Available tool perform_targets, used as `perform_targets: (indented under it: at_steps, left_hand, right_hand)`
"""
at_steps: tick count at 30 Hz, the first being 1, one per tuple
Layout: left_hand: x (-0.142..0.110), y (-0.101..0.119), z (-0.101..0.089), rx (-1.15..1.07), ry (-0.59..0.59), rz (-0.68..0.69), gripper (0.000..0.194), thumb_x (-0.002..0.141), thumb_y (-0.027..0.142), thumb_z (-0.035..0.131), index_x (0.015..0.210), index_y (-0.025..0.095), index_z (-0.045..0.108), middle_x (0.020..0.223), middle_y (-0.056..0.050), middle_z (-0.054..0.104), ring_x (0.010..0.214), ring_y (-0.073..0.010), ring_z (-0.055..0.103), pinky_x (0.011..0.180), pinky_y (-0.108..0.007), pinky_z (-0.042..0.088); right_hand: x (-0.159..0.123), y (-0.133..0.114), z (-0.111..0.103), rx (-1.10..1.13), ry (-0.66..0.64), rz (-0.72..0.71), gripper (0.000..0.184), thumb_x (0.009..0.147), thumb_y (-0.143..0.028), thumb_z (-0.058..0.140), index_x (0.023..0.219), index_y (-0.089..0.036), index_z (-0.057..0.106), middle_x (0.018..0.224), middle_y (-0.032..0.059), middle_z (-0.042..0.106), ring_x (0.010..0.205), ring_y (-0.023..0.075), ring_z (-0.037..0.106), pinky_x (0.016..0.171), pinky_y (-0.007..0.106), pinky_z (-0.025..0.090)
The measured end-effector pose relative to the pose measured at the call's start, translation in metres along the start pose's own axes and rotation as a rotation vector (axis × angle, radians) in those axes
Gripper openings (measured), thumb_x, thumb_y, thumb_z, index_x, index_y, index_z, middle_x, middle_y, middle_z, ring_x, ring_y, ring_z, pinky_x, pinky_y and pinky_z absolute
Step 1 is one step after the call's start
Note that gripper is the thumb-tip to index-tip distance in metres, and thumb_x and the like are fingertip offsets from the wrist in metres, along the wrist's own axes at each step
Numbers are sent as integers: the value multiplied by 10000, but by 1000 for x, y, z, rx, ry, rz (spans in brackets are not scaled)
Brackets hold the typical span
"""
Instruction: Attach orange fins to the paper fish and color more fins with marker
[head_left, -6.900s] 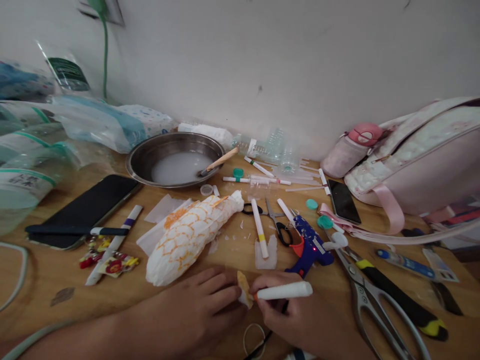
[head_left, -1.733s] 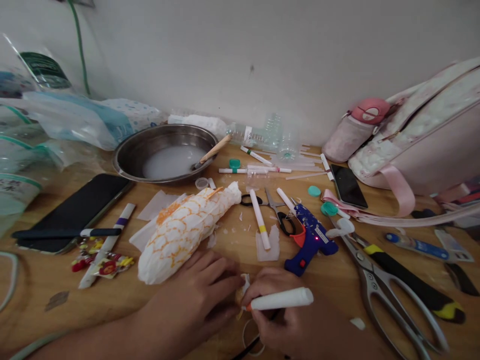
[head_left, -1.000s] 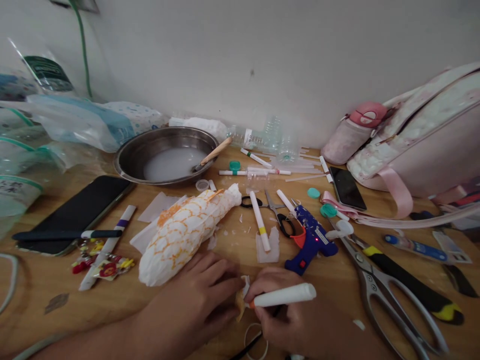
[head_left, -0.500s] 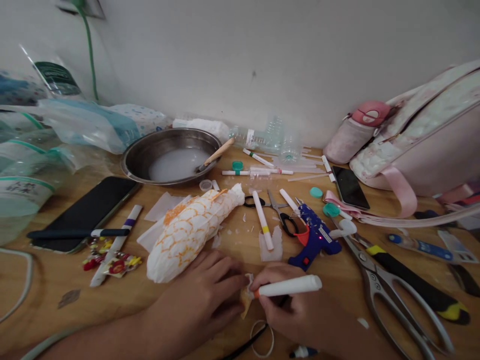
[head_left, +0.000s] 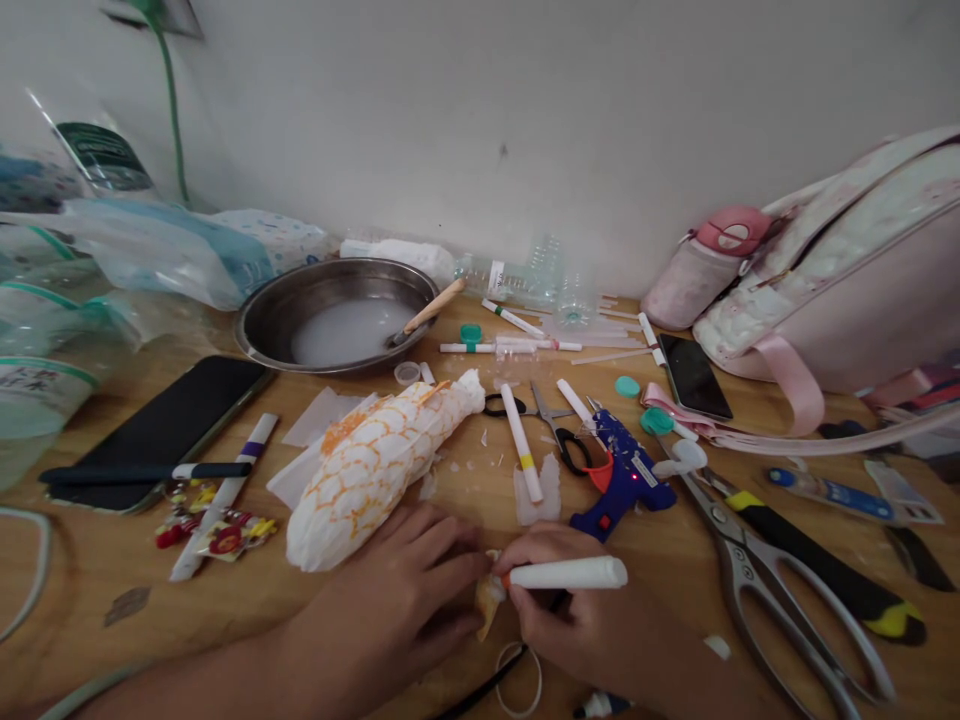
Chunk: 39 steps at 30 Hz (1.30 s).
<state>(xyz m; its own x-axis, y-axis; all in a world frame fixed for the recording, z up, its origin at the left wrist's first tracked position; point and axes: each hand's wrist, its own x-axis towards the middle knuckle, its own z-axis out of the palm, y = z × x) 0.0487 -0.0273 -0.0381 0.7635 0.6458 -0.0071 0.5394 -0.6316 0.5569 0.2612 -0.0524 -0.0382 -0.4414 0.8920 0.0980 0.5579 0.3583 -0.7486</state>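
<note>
White marker (head_left: 568, 573): clamped in your right hand (head_left: 574, 632), its orange end down at the scrap.
Orange-and-white scrap (head_left: 488, 606): lies between your two hands, low over the surface (head_left: 90, 550); your left hand (head_left: 401, 585) curls at its edge, but pinching or merely pressing is hard to tell.
Slip risk: a loose hold could let it skid, streaking your fingers orange.
Fish-shaped body (head_left: 379, 468): just beside your left knuckles; dragging them could smear its scales if wet.
Glue gun (head_left: 622, 480): red light lit, so perhaps hot if you swing wide.
Metal basin (head_left: 262, 350): holds cloudy liquid (head_left: 341, 332) and a brush (head_left: 435, 306); knocking the jutting handle could splash.
Pink-lidded bottle (head_left: 694, 270): closed, contents hidden.
</note>
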Motion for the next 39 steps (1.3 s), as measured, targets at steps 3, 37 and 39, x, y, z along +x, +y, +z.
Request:
perform_targets:
  at_steps: [3,37,39]
  left_hand:
    - [-1,-1,1,-1,17,7,266,819,127,642,1066,224,626,1066,-39,637,975,-256,558,839,-395,448]
    - [-2,-3,0,-8,15,28,90,880,159,588,936,215,631,1047,-30,646,953,-233,568,829,-364,444]
    - [-1,-3,0,-12,13,23,95,876,154,588,934,218,629,1048,-26,646,952,-231,569,824,-361,444]
  right_hand:
    - [1,-1,0,9,14,9,205,798,-102,536,949,-196,639,868,9,691,833,127,637,806,221,480]
    - [3,-3,0,-5,-32,89,200,812,-144,533,954,-217,655,895,7,707,839,149,647,785,250,485]
    - [3,-3,0,-8,-44,84,201,804,-143,544,950,-226,655,904,1,711,851,151,651,802,254,485]
